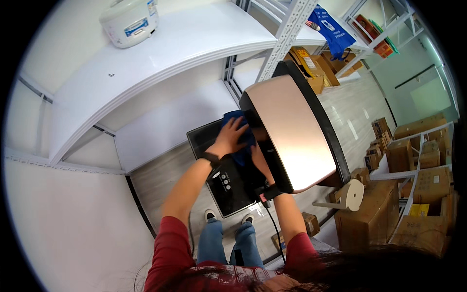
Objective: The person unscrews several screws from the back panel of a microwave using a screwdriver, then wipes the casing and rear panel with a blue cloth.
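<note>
My left hand (228,139) lies with its fingers spread over a dark blue cloth (240,156), a dark band round its wrist. Beneath it is a black glossy flat panel (232,200) with several round buttons near its front. My right hand (258,155) reaches in beside the cloth, and its fingers are mostly hidden behind a large rose-gold and black housing (294,129). That housing stands tall over the right side of the panel. Whether my right fingers grip anything cannot be seen. A dark cable (276,228) hangs down by my right forearm.
White shelves (209,29) curve along the left and back, with a white rice cooker (130,23) on top. Behind the housing rises a perforated metal post (287,39). Cardboard boxes (365,214) crowd the right, near a cream round object with a handle (351,195).
</note>
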### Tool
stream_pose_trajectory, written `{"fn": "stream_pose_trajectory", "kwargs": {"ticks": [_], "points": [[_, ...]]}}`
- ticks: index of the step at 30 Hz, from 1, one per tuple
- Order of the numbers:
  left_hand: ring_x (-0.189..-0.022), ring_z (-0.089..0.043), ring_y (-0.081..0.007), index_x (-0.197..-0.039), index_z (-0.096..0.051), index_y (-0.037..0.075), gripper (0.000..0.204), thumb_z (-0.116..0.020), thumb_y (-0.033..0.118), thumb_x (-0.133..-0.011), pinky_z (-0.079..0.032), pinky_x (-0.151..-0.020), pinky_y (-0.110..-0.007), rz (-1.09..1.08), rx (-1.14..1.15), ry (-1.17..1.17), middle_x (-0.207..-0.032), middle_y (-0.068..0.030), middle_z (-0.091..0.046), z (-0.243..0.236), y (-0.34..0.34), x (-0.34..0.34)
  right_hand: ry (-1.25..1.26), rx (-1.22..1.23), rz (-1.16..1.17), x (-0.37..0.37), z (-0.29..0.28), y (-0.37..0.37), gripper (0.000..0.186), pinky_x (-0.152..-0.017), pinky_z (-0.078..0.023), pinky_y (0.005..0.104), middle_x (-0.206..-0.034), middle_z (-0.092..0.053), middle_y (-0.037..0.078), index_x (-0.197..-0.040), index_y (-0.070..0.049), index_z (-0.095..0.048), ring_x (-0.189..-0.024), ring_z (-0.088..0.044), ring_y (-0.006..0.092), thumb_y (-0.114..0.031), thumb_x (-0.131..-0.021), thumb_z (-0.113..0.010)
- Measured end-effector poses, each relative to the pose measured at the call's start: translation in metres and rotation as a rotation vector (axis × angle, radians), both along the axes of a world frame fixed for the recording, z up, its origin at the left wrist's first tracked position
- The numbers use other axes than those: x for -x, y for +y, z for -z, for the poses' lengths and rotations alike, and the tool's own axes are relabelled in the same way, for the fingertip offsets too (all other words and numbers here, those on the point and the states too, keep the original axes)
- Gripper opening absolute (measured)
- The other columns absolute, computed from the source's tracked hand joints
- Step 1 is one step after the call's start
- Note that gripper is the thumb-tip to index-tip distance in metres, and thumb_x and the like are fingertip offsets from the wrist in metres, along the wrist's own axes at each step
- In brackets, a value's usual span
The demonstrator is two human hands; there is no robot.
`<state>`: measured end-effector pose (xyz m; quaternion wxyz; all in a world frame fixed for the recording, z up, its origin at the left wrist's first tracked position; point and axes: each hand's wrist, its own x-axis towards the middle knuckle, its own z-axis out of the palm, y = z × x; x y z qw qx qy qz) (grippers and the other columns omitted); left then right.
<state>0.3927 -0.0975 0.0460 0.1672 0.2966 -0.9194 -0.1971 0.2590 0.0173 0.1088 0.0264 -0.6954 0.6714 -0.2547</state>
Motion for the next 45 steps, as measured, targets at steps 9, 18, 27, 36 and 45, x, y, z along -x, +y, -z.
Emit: {"fn": "stream_pose_trajectory", "kwargs": {"ticks": [9, 18, 27, 36, 45], "points": [[-0.126, -0.034, -0.0366, -0.128, -0.047, 0.017, 0.071, -0.074, 0.028, -0.063, -0.036, -0.094, -0.053, -0.096, -0.069, -0.074, -0.138, -0.0154, -0.034, -0.022, 0.007, -0.023, -0.192, -0.095, 0.004, -0.007, 0.045, -0.011, 0.040, -0.099, -0.036, 0.0460, -0.126, -0.043, 0.030, -0.111, 0.008, -0.047, -0.116, -0.043, 0.0435, -0.005, -0.075, -0.060], [-0.117, -0.036, -0.0376, -0.125, -0.052, 0.020, 0.061, -0.068, 0.031, -0.068, -0.027, -0.095, -0.053, -0.280, 0.088, -0.128, -0.129, -0.0162, -0.041, -0.034, 0.160, -0.122, -0.087, -0.282, -0.288, -0.079, 0.032, 0.112, 0.064, -0.104, -0.030, 0.0484, -0.138, -0.030, 0.028, -0.120, 0.010, -0.040, -0.124, -0.034, 0.0457, -0.010, -0.066, -0.068], [-0.119, -0.033, -0.0404, -0.133, -0.044, 0.021, 0.068, -0.068, 0.029, -0.070, -0.031, -0.094, -0.050, -0.418, 0.091, -0.077, -0.136, -0.0200, -0.034, -0.035, 0.096, -0.064, -0.060, -0.145, -0.178, -0.046, 0.047, 0.022, 0.050, -0.103, -0.030, 0.0477, -0.137, -0.031, 0.027, -0.114, 0.006, -0.045, -0.123, -0.035, 0.0441, -0.007, -0.068, -0.062], [-0.119, -0.037, -0.0429, -0.132, -0.045, 0.020, 0.069, -0.066, 0.046, -0.071, -0.040, -0.090, -0.049, -0.114, 0.047, -0.228, -0.132, -0.0221, -0.040, -0.009, 0.076, 0.035, -0.002, 0.109, -0.091, 0.048, 0.022, 0.056, 0.044, -0.090, -0.042, 0.0442, -0.119, -0.052, 0.021, -0.118, -0.003, -0.052, -0.107, -0.051, 0.0373, -0.008, -0.075, -0.056], [-0.112, -0.040, -0.0394, -0.123, -0.051, 0.014, 0.060, -0.069, 0.011, -0.066, -0.042, -0.093, -0.045, 0.069, 0.018, 0.004, -0.128, -0.0190, -0.038, -0.059, 0.195, 0.008, -0.102, -0.330, 0.181, -0.001, 0.032, 0.196, 0.043, -0.071, -0.046, 0.0451, -0.101, -0.050, 0.025, -0.114, 0.005, -0.043, -0.086, -0.051, 0.0428, -0.004, -0.075, -0.059]]}}
